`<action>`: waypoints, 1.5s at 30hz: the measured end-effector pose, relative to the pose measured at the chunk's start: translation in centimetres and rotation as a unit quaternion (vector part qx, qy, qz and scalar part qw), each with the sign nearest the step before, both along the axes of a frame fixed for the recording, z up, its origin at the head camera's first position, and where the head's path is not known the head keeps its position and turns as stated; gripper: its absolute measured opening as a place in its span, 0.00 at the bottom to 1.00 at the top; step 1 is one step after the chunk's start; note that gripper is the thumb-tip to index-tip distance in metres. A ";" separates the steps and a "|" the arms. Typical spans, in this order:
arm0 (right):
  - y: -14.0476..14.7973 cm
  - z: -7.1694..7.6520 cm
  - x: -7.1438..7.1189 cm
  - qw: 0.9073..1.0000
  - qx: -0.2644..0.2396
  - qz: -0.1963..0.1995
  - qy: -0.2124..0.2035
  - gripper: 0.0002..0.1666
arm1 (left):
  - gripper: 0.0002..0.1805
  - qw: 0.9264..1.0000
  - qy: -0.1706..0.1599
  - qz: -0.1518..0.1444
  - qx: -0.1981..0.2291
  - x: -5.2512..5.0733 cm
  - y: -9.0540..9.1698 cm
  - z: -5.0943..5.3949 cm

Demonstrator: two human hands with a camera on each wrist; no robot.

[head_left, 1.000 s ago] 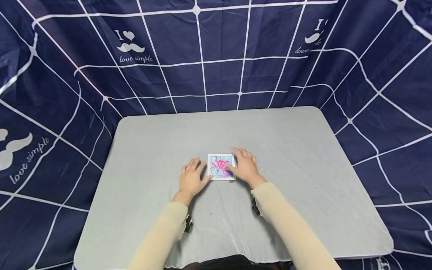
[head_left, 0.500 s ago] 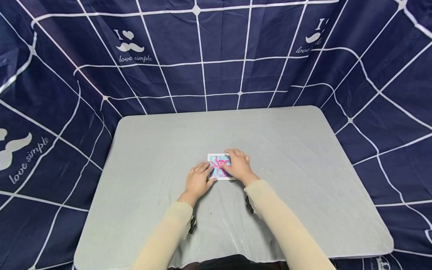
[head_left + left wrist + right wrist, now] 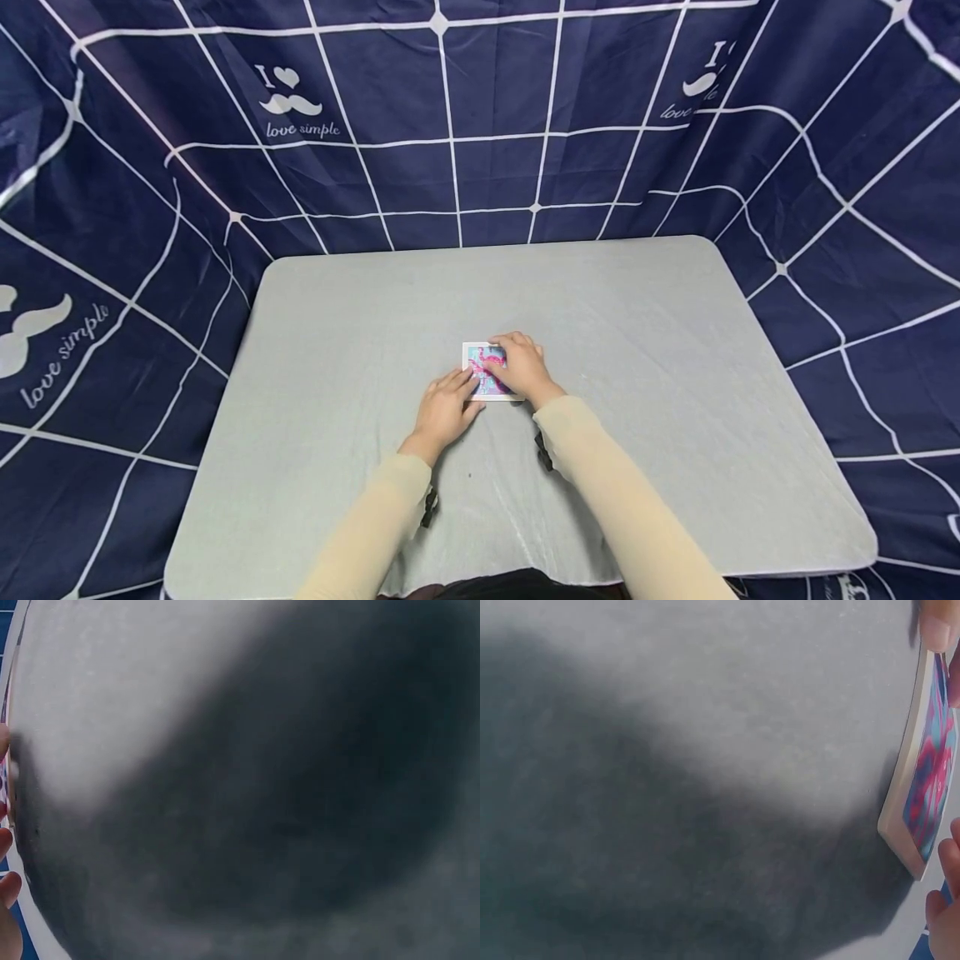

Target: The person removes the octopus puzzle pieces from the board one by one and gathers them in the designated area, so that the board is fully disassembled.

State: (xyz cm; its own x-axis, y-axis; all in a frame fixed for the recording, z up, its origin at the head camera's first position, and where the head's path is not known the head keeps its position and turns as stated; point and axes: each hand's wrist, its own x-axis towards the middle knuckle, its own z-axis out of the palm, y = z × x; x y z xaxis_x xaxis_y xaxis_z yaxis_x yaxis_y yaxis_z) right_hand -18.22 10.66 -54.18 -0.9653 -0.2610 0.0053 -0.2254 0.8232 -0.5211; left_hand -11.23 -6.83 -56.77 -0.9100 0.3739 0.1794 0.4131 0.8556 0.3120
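A small square board (image 3: pixel 472 352) lies flat on the table in the head view. Its white frame surrounds a light blue picture with a pink octopus-like figure. From the lower left, my left hand (image 3: pixel 441 410) rests its fingertips on the picture's left part, the thumb by the near edge. Across the right side lies my right hand (image 3: pixel 523 367), its thumb over the picture and its fingers by the far edge. Neither hand grips the board. In the right wrist view the board (image 3: pixel 930 769) shows its thick pale edge. Only fingertips (image 3: pixel 9 889) appear in the left wrist view.
The grey cloth-covered table (image 3: pixel 360 317) has rounded corners. Dark blue curtains (image 3: pixel 495 92) with white lines enclose its back and sides. Dark straps (image 3: pixel 543 454) show under both cream sleeves. A tiny dark speck marks the cloth in front of the board.
My left hand has moved right, from beside the board to its left part. My right hand has slid left, covering more of the picture. The board stays in place.
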 end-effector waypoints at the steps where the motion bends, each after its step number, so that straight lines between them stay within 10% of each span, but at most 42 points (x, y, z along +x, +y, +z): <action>1: -0.1 0.0 -0.1 1.000 -0.002 0.000 -0.003 0.28 | 0.27 1.000 -0.001 0.001 0.000 0.0 0.0 -0.1; 19: -1.4 -0.7 -0.7 1.000 -0.006 0.010 -0.017 0.23 | 0.17 0.995 0.088 0.032 0.038 0.0 0.4 -1.5; 45: -2.0 -0.5 -1.2 0.998 0.047 0.020 -0.040 0.19 | 0.17 0.994 0.104 0.034 0.023 0.2 0.6 -1.4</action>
